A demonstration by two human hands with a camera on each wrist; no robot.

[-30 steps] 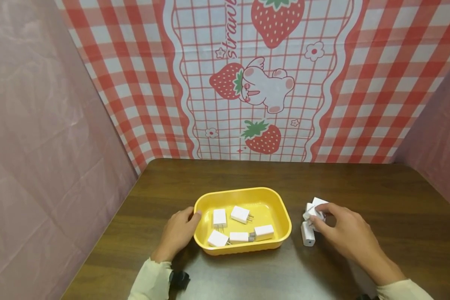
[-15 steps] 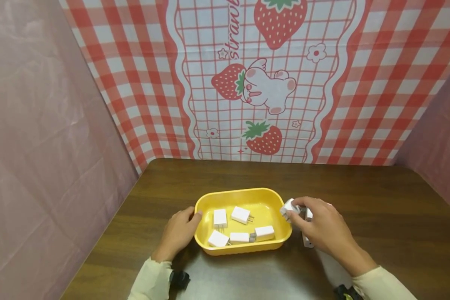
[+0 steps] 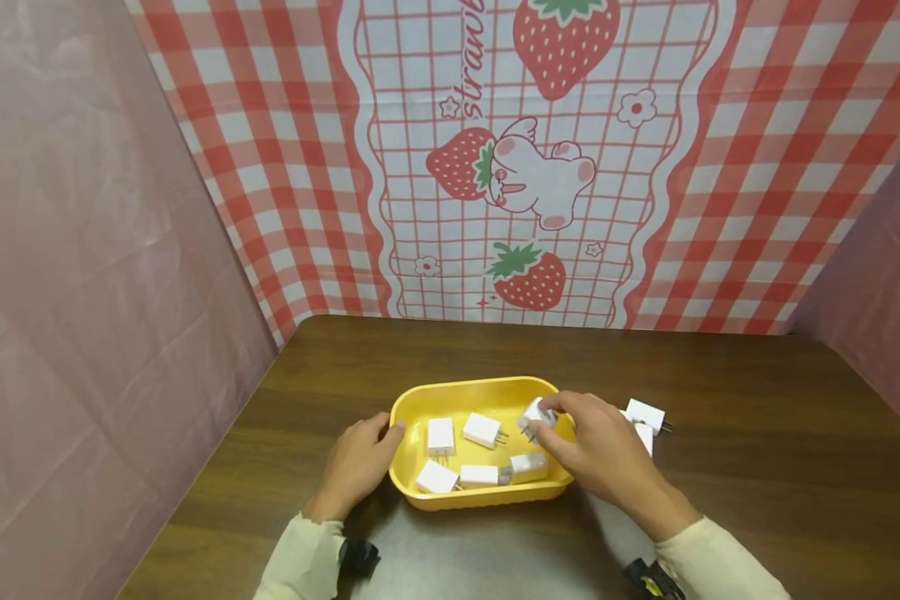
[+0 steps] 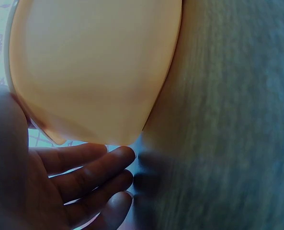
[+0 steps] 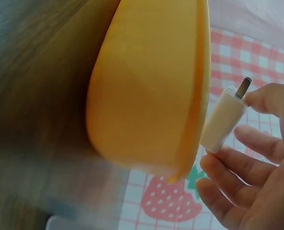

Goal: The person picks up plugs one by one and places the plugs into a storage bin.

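Note:
A yellow plastic tray (image 3: 487, 501) stands on the table with several white charger plugs lying in it, one of them a charger plug (image 3: 440, 435) near the left end. My left hand (image 3: 355, 468) holds the tray's left end, thumb at the rim and fingers along the outer wall (image 4: 103, 110). Over the tray's right end, my right hand (image 3: 607, 457) pinches another white charger plug (image 3: 534, 415) between thumb and fingers. In the right wrist view that held charger (image 5: 223, 120) is tilted beside the rim, a metal prong sticking out.
To the right of the tray, more white charger plugs lie in a small group, including a charger with prongs pointing right (image 3: 645, 415); my right hand partly covers this group. Behind the brown table (image 3: 757, 400) hangs a red-checked strawberry cloth (image 3: 525, 183). A pinkish curtain (image 3: 82, 333) borders the left.
My right hand has lifted a charger plug from the group on the right and carried it left over the tray. My left hand has stayed at the tray's end.

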